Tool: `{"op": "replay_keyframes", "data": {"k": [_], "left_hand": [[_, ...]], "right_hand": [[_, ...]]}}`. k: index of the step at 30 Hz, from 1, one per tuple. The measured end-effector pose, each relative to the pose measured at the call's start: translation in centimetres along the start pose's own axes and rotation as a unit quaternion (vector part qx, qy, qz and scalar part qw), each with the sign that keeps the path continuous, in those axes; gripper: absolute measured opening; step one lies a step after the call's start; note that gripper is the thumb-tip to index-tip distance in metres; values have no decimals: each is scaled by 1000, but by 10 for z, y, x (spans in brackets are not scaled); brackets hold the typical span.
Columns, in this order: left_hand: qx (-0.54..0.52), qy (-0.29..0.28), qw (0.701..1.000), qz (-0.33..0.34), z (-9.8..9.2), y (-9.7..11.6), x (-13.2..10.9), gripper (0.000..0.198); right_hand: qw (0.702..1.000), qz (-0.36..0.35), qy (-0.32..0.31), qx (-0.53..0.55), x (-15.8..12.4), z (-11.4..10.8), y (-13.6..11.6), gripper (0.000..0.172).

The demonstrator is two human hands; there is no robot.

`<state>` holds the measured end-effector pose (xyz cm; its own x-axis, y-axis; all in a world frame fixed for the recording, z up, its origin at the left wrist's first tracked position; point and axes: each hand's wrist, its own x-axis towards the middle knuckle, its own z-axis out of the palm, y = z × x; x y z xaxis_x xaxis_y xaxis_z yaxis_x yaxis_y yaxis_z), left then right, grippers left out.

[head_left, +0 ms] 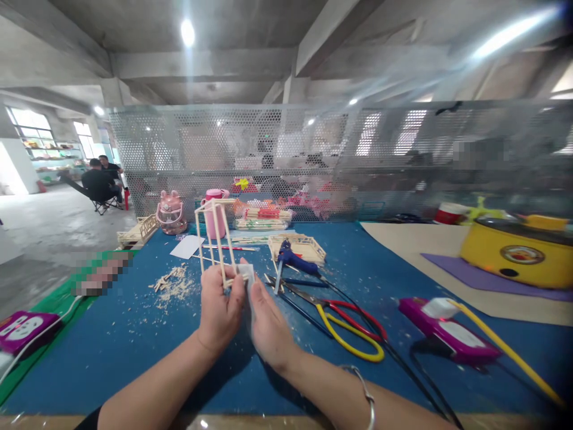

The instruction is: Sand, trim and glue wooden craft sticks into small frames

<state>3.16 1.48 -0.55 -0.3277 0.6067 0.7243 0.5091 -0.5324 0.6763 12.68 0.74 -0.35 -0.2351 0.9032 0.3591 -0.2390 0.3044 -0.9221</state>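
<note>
My left hand (220, 310) is closed around the lower end of a frame built of thin wooden sticks (213, 239), holding it upright over the blue table mat (134, 334). My right hand (265, 319) is beside it, fingers pinched on a small pale scrap (247, 273) pressed against the frame's bottom corner. A silver bangle (364, 391) sits on my right wrist. A blue glue gun (290, 260) lies just behind my right hand.
Scissors with red and yellow handles (344, 322) lie to the right, near a purple power strip (447, 331) with cables. Wood scraps (172, 285) lie to the left. A yellow pot (514, 254), stick bundles (262, 219) and a mesh partition (340, 155) stand behind. People sit far left.
</note>
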Motion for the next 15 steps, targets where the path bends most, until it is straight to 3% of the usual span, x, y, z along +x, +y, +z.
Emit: {"op": "replay_keyframes", "data": {"k": [3,7,9,11,15], "left_hand": [[-6,-33,999,22,0,0,-3,13],[-14,-9,1000,0,-2,-4,-2,15],[-7,-5,1000,-5,-2,-4,-1,15],[4,-21,1000,12,-2,-2,-1,14],[32,-45,996,66,-1,4,-3,13]], "right_hand": [[1000,-20,-2,5,1,-1,-2,55],[998,-15,-49,-27,0,-1,-7,48],[997,-10,-68,-45,1,-2,-8,54],[995,-18,-62,-75,4,-3,-7,57],[992,-36,-34,-120,10,-7,-6,48]]}}
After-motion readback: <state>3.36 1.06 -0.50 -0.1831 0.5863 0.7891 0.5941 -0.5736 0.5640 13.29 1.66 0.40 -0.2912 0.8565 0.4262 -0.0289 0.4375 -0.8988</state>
